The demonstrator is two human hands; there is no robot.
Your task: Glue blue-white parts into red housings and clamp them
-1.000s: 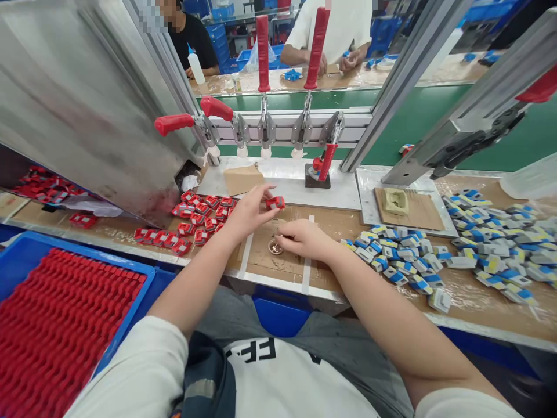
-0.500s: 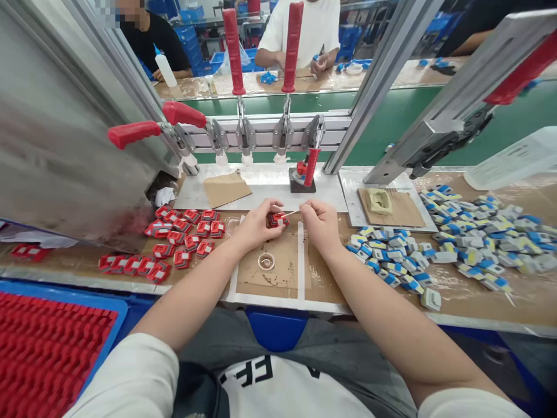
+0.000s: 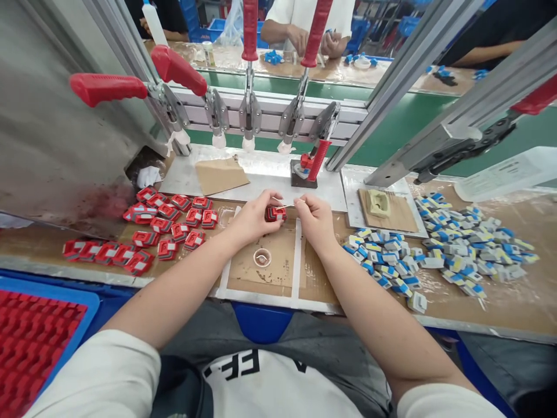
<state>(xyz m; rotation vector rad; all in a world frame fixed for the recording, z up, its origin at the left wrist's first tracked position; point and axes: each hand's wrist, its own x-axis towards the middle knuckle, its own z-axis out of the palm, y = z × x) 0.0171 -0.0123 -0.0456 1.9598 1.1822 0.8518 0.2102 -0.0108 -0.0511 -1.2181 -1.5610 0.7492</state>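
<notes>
Between its thumb and fingers, my left hand (image 3: 257,217) grips a small red plastic part (image 3: 277,214) with dark sides. My right hand (image 3: 317,219) pinches a thin pale stick (image 3: 285,206), whose far end lies over the top of that part; whether it touches is too small to tell. Below my hands, a small round cup (image 3: 262,258) with a little clear liquid sits on a cardboard sheet (image 3: 278,270) edged with white tape. Several similar red parts (image 3: 166,226) lie loose to the left of my left hand.
Toggle clamps with red handles (image 3: 250,35) stand on a metal frame ahead; one clamp (image 3: 318,161) is lowered onto a dark block. Piles of blue, white and yellow parts (image 3: 391,255) lie at right. A blue crate (image 3: 89,313) of red parts is at lower left. Co-workers sit opposite.
The view has shifted slightly with the head. Both hands stay close together; the stick's end now lies over the red part at a flatter angle.
</notes>
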